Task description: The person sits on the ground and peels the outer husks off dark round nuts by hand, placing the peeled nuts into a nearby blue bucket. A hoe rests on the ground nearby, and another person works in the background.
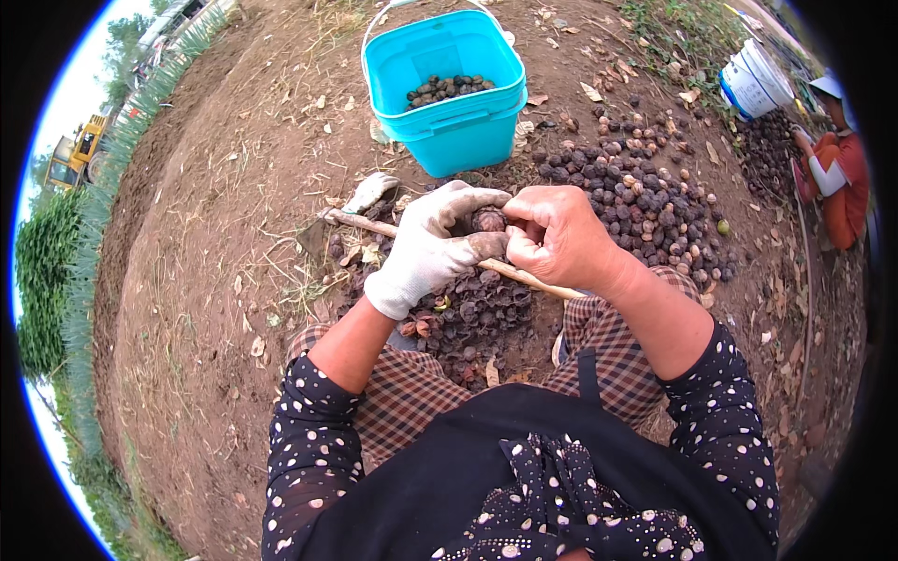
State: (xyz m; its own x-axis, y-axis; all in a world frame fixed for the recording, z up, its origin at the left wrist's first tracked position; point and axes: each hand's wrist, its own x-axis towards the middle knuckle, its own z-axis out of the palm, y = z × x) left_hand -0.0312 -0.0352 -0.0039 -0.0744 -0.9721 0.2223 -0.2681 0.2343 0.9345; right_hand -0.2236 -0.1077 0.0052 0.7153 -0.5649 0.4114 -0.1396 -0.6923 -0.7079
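My left hand [438, 245], in a soiled white work glove, grips a brown walnut [489, 219] between thumb and fingers. Dark bits of husk seem to cling to the nut. My bare right hand [561, 235] meets it from the right, thumb and forefinger bent together at its edge; whether they pinch a piece of husk is hidden. Beneath both hands runs a wooden tool handle [519, 272], with what looks like a flat metal blade [312, 238] at its left end. Dark, torn walnut husks [484, 308] lie heaped on the ground between my knees.
A turquoise plastic bucket [459, 140] with several walnuts [449, 90] inside stands ahead. Right of it spreads a pile of dark-husked walnuts [631, 203]. Another white glove [372, 193] lies left. Far right, a person [835, 161] crouches by more nuts and a tipped white bucket [756, 80].
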